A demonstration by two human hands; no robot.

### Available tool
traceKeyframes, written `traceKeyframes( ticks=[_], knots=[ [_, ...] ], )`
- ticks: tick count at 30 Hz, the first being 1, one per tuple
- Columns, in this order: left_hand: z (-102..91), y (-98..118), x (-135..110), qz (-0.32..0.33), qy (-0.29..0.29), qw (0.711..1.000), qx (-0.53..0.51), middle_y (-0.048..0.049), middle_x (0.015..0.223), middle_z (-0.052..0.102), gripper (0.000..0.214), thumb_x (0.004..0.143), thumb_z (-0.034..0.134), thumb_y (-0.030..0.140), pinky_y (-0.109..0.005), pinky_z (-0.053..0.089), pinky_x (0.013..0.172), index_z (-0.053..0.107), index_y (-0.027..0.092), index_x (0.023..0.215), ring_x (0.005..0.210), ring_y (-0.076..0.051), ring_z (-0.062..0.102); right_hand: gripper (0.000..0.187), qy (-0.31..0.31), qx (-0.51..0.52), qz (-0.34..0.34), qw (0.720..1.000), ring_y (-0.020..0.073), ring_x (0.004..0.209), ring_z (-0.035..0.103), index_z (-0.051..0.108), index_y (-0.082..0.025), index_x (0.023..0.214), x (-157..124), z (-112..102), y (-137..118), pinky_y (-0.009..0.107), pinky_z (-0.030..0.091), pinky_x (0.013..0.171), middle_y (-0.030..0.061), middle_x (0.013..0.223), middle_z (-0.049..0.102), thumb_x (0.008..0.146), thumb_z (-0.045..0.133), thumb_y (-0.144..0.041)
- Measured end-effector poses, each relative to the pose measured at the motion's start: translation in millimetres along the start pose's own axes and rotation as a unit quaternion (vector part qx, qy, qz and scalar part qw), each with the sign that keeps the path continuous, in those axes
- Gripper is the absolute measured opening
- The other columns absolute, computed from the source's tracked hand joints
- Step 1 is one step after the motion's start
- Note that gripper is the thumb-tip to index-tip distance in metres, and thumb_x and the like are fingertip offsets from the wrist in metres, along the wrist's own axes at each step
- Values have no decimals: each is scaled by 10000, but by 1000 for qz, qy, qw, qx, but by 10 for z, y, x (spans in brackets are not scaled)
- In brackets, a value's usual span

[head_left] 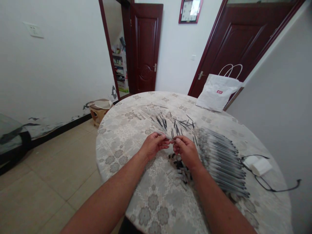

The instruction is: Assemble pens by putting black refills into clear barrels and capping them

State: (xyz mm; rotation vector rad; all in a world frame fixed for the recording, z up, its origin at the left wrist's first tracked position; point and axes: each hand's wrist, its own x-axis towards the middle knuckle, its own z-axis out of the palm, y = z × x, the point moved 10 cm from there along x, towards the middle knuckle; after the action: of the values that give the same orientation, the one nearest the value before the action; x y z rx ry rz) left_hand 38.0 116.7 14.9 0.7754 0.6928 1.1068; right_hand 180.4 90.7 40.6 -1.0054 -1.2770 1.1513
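Over the round table [117, 152] with its flowered cloth, my left hand [154, 145] and my right hand [185, 150] meet, both pinched on a thin clear pen barrel [167, 137] held between them. Loose black refills [175, 127] lie scattered just beyond my fingers. A heap of small dark pen parts [179, 166] sits under my right wrist. To the right lies a long row of assembled pens [223, 159]. Clear barrels [146, 113] lie further back on the left.
A white paper bag [218, 91] leans at the table's far right edge. A white charger with a black cable [260, 166] rests near the right rim. A low stool [99, 110] stands on the tiled floor by the left wall. Dark red doors stand behind.
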Motion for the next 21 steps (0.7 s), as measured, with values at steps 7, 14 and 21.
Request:
traceKeyframes(
  ticks=[7,14,21],
  knots=[
    [43,-28,-42,-31,-22,999,-27,-96,861,739,232,794,787,250,-288,598,677,625,141,918,716,-161,713,322,-34,74,49,995,125,605,587,650,-190,1007,-8,33,81,244,466,523,61,909,732,794,707,-425],
    [70,-105,-33,-61,-32,997,-24,-96,890,745,183,806,768,241,-296,595,663,634,144,886,689,-157,704,334,15,-28,37,999,95,484,496,587,-198,828,31,-53,58,201,381,445,-31,665,625,836,674,-520],
    [-96,24,41,-17,41,995,-89,-89,847,736,133,835,712,228,-288,597,646,628,126,852,701,-162,709,187,-85,-400,-85,908,154,791,616,706,-192,981,-32,12,-307,263,477,765,29,872,690,889,617,-329]
  ],
)
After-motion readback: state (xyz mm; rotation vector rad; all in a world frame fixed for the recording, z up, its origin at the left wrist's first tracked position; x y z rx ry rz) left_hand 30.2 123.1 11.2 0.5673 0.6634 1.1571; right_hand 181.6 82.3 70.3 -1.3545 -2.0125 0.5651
